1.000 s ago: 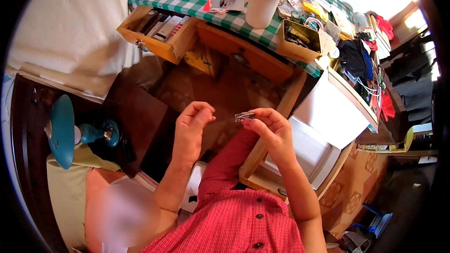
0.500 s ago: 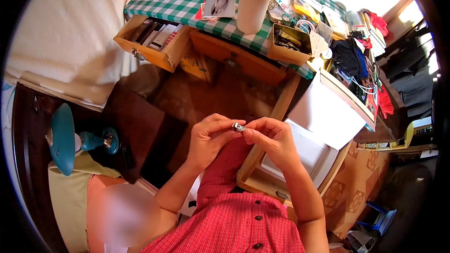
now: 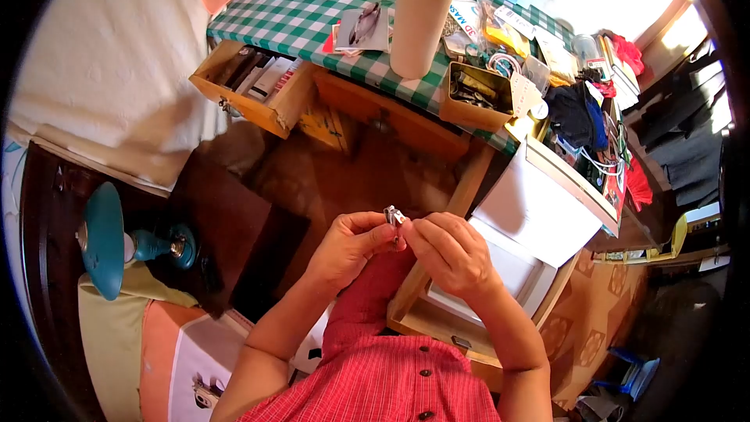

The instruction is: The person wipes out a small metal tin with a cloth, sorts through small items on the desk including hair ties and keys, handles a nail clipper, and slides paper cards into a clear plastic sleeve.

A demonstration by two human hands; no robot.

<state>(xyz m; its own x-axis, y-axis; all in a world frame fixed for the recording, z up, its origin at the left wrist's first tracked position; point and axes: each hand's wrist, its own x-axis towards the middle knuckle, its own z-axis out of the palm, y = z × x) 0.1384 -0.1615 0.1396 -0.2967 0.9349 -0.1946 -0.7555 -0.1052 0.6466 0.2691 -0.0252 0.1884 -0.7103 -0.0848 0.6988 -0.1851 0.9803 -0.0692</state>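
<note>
A small, shiny silver metal piece that looks like a nail clipper (image 3: 394, 216) is held up over my lap. My left hand (image 3: 351, 246) pinches it between thumb and fingers, with part of the metal standing up above the fingertips. From the other side, my right hand (image 3: 451, 254) has its fingers bent and its thumb and fingertips pressed together at the clipper's right edge. The lower part of the clipper is partly covered by my fingers.
Below my right forearm is an open wooden drawer (image 3: 461, 337) with a white panel. Ahead, a checked tablecloth (image 3: 305, 12) bears a rolled mat (image 3: 420, 27) and a tin (image 3: 476, 105) of small items. Another open drawer (image 3: 269, 119) and a teal lamp (image 3: 105, 238) are at left.
The clipper has turned and part of it now sticks upward. My right fingers have curled in closer to it. The view has tilted up slightly, showing more of the table.
</note>
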